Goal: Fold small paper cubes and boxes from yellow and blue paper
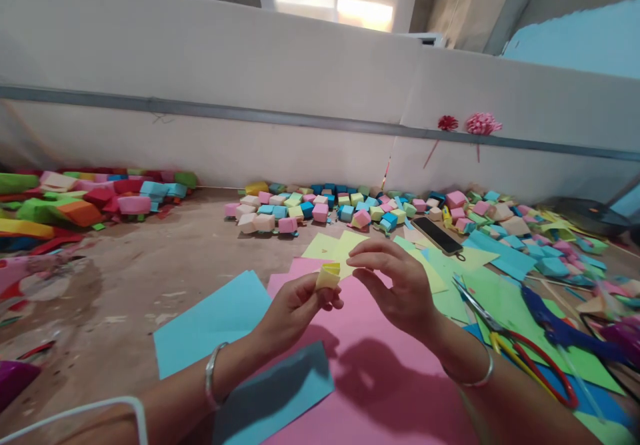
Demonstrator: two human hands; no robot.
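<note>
Clearly, the left hand (299,303) pinches a small folded yellow paper (327,279) between thumb and fingers, above the large pink sheet (360,418). The right hand (400,288) is near it, thumb and fingers spread apart, with nothing visible between them. Such paper is probably very light, a little stiff along its folds, yet easily crushed; gentle fingertips on its flat sides seem best.

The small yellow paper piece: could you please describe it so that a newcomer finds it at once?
Start from the large pink sheet at the picture's lower middle. Over it, the left hand holds the yellow piece. Unlike the flat yellow sheets beyond, this piece is small, bent and held.
</note>
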